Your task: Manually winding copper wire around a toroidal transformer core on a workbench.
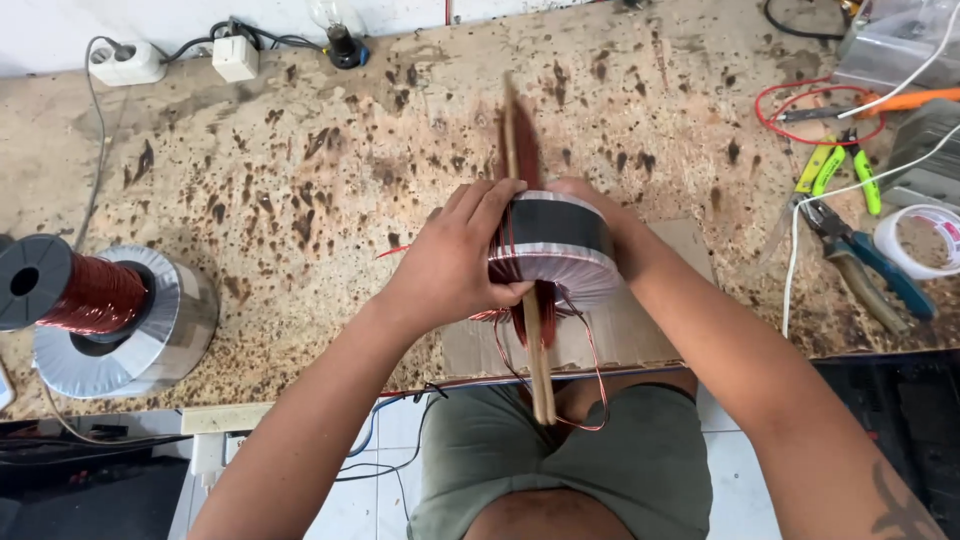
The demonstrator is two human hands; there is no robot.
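Note:
A ring-shaped transformer core (555,245), wrapped in grey and black tape, stands on edge on a piece of cardboard (620,335) at the bench's near side. My left hand (450,265) grips its left face. My right hand (590,195) is mostly hidden behind the core and holds its far side. A long wooden stick (535,340) wound with copper wire passes through the core's hole. Loops of copper wire (592,375) hang below the core toward my lap.
A spool of copper wire (70,290) rests on a second grey ring core (150,325) at the left. Pliers and cutters (860,250), a tape roll (925,240) and red wire (815,110) lie at the right. Sockets (125,62) and a bulb (335,30) sit at the back.

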